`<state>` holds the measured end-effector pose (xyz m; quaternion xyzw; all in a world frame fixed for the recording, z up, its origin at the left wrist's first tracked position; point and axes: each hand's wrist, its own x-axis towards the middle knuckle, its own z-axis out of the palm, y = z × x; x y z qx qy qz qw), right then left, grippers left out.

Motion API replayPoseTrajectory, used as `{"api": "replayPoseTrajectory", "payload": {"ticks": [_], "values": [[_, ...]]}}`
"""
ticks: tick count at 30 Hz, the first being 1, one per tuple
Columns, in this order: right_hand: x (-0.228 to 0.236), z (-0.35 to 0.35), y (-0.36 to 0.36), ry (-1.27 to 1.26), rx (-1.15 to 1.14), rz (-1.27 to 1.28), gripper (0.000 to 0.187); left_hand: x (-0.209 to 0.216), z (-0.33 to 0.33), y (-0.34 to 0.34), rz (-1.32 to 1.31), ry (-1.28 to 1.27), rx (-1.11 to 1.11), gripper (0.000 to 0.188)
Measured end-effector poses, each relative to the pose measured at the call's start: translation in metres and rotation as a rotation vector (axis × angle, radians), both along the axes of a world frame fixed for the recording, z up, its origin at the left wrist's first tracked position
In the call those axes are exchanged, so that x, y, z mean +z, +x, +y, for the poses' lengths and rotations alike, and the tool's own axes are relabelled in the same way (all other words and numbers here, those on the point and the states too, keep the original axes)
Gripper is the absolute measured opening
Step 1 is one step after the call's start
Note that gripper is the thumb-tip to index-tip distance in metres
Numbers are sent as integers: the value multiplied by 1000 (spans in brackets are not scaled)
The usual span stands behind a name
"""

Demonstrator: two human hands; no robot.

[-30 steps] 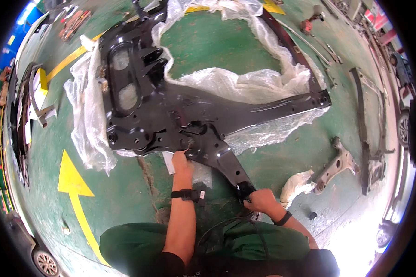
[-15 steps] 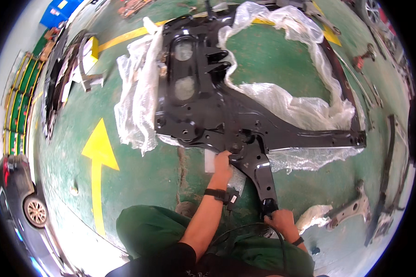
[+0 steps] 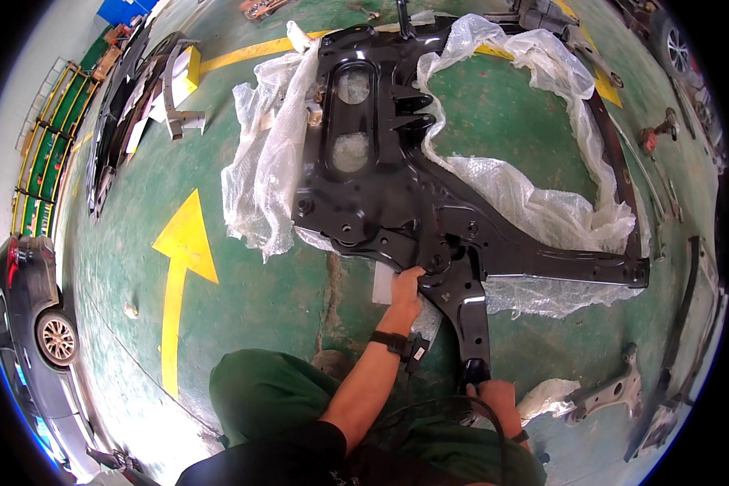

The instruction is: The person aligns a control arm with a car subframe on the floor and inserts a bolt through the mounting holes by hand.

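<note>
A large black car subframe [image 3: 320, 190] lies on bubble wrap [image 3: 255, 166] in front of me. At its near edge a black control arm [image 3: 465, 312] fits against it and reaches back toward my knees. My left hand [image 3: 407, 289] is closed at the arm's inner end, beside the joint with the subframe; the fingertips are partly hidden under the metal. Around the arm's near, outer end my right hand [image 3: 498, 399] is closed, thumb side up. A black cable [image 3: 462, 398] loops close by the right hand. A small black device [image 3: 418, 351] sits by my left wristband.
Another control arm [image 3: 611, 394], bare metal, lies on the right next to crumpled wrapping [image 3: 549, 398]. Long metal parts [image 3: 688, 324] lie farther right. A yellow arrow [image 3: 188, 243] marks the green floor at left, and a dark car [image 3: 36, 324] stands beyond it.
My view has shifted, so the subframe and floor appear farther right and slightly turned. Both hands keep their hold on the control arm, which stays against the subframe.
</note>
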<state>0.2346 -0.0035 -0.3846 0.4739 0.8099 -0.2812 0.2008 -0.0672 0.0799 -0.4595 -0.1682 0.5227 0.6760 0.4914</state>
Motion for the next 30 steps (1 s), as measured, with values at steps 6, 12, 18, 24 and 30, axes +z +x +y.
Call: {"api": "replayPoseTrajectory", "payload": {"ticks": [6,12,18,24,30], "values": [[5,2,-2,-35,-9,-30,43,-11,0,-1,-24,21,-7,44],[-4,0,4,-42,-1,-69,48,-10,1,-1,-42,14,-34,44],[-2,1,1,-45,17,-63,48,-10,-1,-3,-29,-8,-26,42],[1,2,1,-33,32,-61,48,-8,1,-1,-16,23,-22,38],[-4,-3,5,-3,53,-37,47,-8,-1,2,-13,-5,-8,41]]}}
